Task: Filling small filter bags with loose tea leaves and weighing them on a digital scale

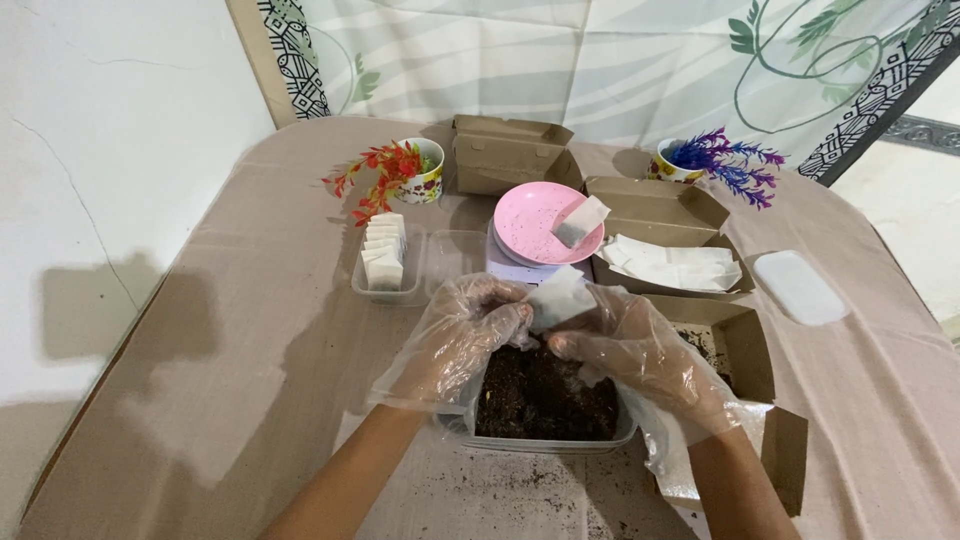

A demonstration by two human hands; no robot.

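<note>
My left hand (pixel 462 335) and my right hand (pixel 640 345) both wear loose clear plastic gloves and together pinch a small white paper sachet (pixel 560 297). They hover over a clear plastic tub of dark loose material (pixel 545 400) at the near middle of the table. Behind the hands a pink plate (pixel 530 215) sits on a small scale, with one filled white sachet (pixel 580 221) lying on it. A clear tray (pixel 400 285) to the left holds a row of filled sachets (pixel 384 250).
An open brown cardboard box (pixel 690 205) holds flat white sachets (pixel 675 265). More brown boxes stand at the back (pixel 510 152) and by my right arm (pixel 755 350). Two cups with artificial flowers, red (pixel 395 175) and purple (pixel 725 160), and a white lid (pixel 800 287) sit around. Dark crumbs litter the tablecloth near me.
</note>
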